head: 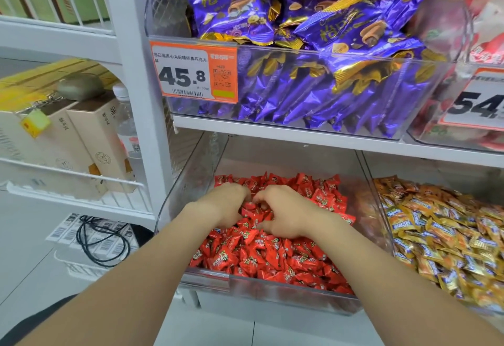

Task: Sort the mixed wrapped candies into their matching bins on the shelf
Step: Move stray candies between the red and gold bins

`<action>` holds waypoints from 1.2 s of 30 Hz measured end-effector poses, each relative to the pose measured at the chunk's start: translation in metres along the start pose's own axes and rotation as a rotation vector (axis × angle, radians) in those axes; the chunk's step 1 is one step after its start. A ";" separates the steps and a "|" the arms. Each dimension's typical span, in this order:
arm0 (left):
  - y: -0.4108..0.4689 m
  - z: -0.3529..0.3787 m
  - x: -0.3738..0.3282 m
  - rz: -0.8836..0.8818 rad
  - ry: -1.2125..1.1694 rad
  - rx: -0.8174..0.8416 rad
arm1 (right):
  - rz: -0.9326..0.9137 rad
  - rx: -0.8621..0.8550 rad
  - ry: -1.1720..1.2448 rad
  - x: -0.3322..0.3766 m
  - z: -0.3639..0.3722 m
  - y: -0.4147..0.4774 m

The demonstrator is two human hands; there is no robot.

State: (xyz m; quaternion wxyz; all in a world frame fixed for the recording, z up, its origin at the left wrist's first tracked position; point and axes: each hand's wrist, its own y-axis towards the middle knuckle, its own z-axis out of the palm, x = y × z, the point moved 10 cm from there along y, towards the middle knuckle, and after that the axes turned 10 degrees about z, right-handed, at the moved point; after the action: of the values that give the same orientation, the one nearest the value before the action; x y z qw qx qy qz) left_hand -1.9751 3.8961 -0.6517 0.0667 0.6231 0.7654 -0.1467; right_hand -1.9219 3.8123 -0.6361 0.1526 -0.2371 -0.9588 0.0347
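Note:
A clear plastic bin [191,182] on the lower shelf holds a heap of red wrapped candies [272,258]. Both my hands are down in that heap, close together near its middle. My left hand [223,203] has its fingers curled into the red candies. My right hand [283,212] is beside it, fingers bent and dug in among the same candies. What each hand pinches is hidden by the fingers. To the right, a second clear bin [381,209] is full of orange and yellow wrapped candies [441,236].
Above, a clear bin [272,56] of purple chocolate packs [327,34] carries an orange 45.8 price tag [193,73]. Another bin with a price tag [477,100] stands at the upper right. Boxes [90,133] and a bottle [128,127] fill the white rack at left; cables [98,239] lie below.

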 end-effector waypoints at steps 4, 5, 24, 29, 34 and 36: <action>-0.010 -0.017 0.002 -0.054 0.010 -0.057 | -0.002 0.003 -0.043 -0.003 0.003 0.002; -0.014 -0.022 0.005 -0.077 -0.011 -0.075 | 0.011 -0.002 -0.038 -0.004 0.002 0.003; -0.045 -0.005 0.007 -0.097 0.066 0.145 | 0.312 -0.144 0.423 -0.038 -0.052 -0.008; -0.031 -0.005 -0.006 0.026 -0.049 0.044 | 0.415 -0.269 0.449 -0.049 -0.067 -0.022; -0.019 0.004 -0.016 0.103 -0.058 -0.002 | 0.465 -0.363 0.630 -0.058 -0.078 -0.029; -0.016 0.004 -0.018 0.118 -0.064 -0.009 | 0.414 -0.307 0.736 -0.054 -0.074 -0.027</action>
State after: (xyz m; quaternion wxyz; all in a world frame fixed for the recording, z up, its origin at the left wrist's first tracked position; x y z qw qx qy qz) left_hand -1.9875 3.8749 -0.6479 0.1024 0.6616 0.7257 -0.1587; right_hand -1.8656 3.7629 -0.5765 0.4362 -0.4405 -0.7671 -0.1650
